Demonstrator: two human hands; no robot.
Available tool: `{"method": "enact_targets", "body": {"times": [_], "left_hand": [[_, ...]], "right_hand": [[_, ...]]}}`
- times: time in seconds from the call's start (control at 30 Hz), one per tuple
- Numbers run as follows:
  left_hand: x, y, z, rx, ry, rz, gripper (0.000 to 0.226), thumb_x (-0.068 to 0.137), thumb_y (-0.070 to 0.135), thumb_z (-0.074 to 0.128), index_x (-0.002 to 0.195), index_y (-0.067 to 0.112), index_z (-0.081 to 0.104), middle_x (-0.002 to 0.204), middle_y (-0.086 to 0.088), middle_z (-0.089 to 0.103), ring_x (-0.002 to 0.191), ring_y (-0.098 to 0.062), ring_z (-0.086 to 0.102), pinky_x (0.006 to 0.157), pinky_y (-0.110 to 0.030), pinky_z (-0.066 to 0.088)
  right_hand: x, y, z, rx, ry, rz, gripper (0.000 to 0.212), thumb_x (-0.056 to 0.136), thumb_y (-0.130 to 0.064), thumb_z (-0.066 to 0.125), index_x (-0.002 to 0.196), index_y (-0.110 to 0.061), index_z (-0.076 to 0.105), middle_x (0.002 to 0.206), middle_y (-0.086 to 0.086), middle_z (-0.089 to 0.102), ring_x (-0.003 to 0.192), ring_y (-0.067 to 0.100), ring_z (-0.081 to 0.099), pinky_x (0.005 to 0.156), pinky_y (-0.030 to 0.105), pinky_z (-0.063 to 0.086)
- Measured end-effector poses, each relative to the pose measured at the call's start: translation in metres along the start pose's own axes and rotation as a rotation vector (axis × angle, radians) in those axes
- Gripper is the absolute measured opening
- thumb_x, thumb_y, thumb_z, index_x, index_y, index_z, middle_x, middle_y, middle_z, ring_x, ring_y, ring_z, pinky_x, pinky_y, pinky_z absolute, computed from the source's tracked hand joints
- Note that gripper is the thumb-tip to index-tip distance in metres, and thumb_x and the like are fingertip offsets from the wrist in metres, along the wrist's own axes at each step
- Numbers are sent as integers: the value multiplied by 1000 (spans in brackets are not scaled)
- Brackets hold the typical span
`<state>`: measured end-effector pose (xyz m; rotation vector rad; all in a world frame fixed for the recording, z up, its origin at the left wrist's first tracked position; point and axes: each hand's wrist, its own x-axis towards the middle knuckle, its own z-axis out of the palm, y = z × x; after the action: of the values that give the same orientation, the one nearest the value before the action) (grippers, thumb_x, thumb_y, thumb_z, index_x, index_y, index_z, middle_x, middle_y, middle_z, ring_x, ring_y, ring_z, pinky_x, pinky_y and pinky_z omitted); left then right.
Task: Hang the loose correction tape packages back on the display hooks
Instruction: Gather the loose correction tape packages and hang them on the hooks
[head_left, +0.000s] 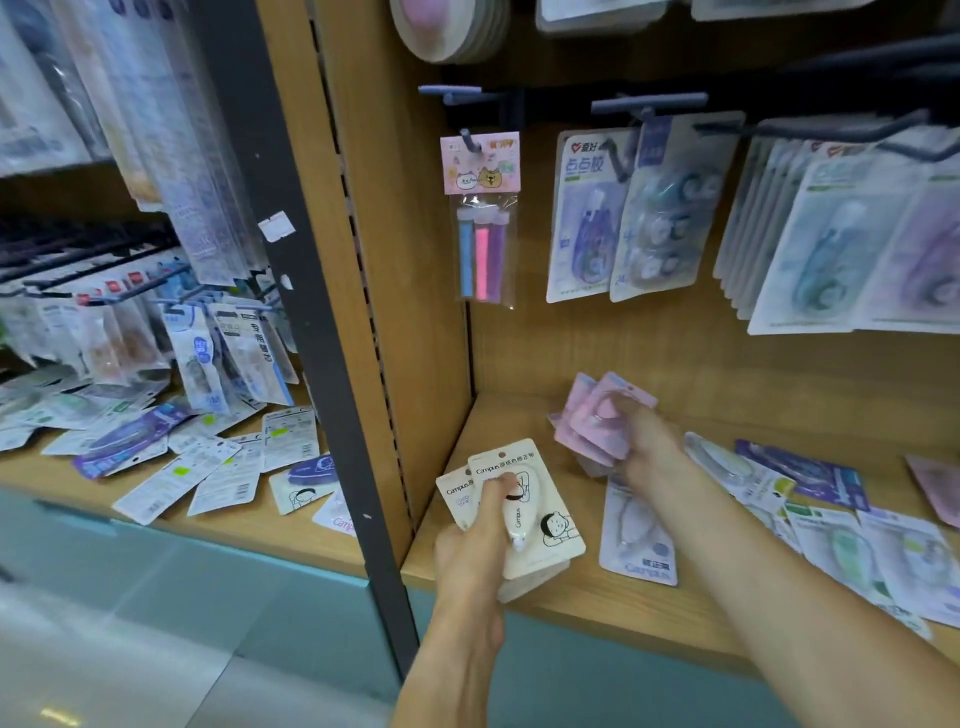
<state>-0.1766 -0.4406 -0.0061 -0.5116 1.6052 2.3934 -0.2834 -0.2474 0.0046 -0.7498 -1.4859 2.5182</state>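
My left hand (475, 540) grips a small stack of cream correction tape packages (540, 514) with cartoon faces, held above the front of the wooden shelf (582, 597). My right hand (647, 441) holds a fanned bunch of pink correction tape packages (592, 421) further back over the shelf; it is blurred. Loose packages lie on the shelf to the right, among them a pale lilac one (636, 540) and a purple one (810, 470). A blue display hook (449, 93) above left carries nothing at its tip; a second hook (649, 104) holds hanging packages.
A packet of coloured refills (483, 218) hangs on a short peg. Carded glue tapes (587, 218) and rows of packages (841, 244) hang at the right. A dark upright post (311, 312) divides off the left bay, where many loose packages (171, 457) lie.
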Motion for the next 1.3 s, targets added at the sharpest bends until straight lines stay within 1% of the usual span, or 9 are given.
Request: {"method": "enact_targets", "body": {"times": [0.13,0.23,0.37,0.5,0.77,0.87,1.03,1.17,1.3], "left_hand": [[-10,-10,22,-7,-123,-58,29,83,31,77,108,16,80,100,-10,82,86,-31,79,80,-48,65],[-19,-23,47,18,-186,-68,30,85,29,73,111,15,80,104,-13,81,89,-34,78,85,-53,63],[-32,-42,85,76,-266,-60,43,78,38,74,115,15,79,112,-16,79,98,-37,77,86,-50,60],[-50,-58,115,97,-338,13,46,84,51,78,120,23,78,116,-9,79,106,-31,77,100,-53,58],[-78,-78,159,52,-480,-45,57,78,33,89,128,12,73,121,-14,77,114,-32,74,104,-55,55],[-82,-87,176,28,-508,-100,53,75,24,89,124,9,75,118,-17,77,110,-34,75,91,-48,60],[-87,-107,210,57,-514,-97,57,69,28,88,122,13,76,113,-16,79,104,-35,77,95,-52,59],[-94,-121,234,65,-545,-110,62,67,35,83,126,21,72,113,-10,80,100,-30,78,85,-43,60],[-96,-128,244,49,-522,-137,68,64,34,87,129,21,71,115,-9,79,101,-31,78,74,-41,62]], "right_hand": [[-56,-19,-72,89,-141,27,39,78,-16,82,113,-8,66,118,20,69,92,29,69,86,43,52],[-104,-23,-89,26,-188,13,22,93,-17,70,113,-8,71,110,14,76,92,28,73,75,40,59],[-130,-19,-105,-79,-86,-68,24,95,-11,68,116,1,72,113,20,76,103,35,73,94,51,57],[-143,-30,-124,-121,-26,-100,21,96,-13,68,112,-2,73,109,17,77,102,34,74,90,45,59],[-165,-46,-167,-221,-47,-133,15,94,-26,64,81,-21,70,81,0,75,84,20,72,83,35,53],[-165,-52,-184,-281,-28,-175,18,93,-26,63,76,-21,64,76,-4,70,81,16,68,76,28,51],[-157,-72,-226,-376,48,-253,26,99,-42,55,94,-27,74,106,-2,74,106,19,70,96,35,53],[-104,-98,-282,-1070,440,-469,32,103,-37,52,127,-18,60,135,8,59,124,28,57,96,35,44],[-50,-118,-314,-1633,506,-304,51,90,-26,61,137,-12,48,137,14,55,132,37,45,101,42,47]]}}
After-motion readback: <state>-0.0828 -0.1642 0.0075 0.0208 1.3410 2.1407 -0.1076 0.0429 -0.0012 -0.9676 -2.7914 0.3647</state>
